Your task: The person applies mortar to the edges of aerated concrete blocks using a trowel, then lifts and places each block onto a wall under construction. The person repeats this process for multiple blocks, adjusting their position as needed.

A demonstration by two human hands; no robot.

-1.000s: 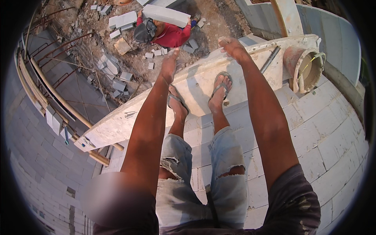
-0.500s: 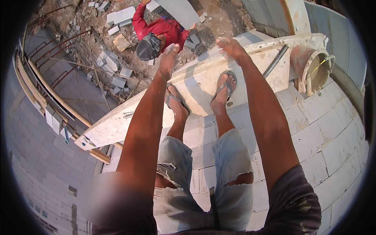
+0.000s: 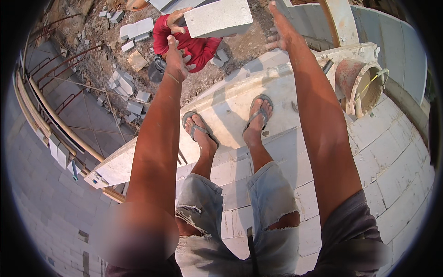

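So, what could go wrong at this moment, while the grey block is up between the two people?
1. The grey block is in the air above the person in the red top; neither the left hand nor the right hand grips it, so it may fall back down.
2. The feet in flip-flops stand near the wall's edge, arms stretched forward; overbalancing seems possible.

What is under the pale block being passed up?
Under the block a person in a red top reaches up, fingers on its left end, rubble ground around. Their face and lower body are hidden by the block and the left hand.
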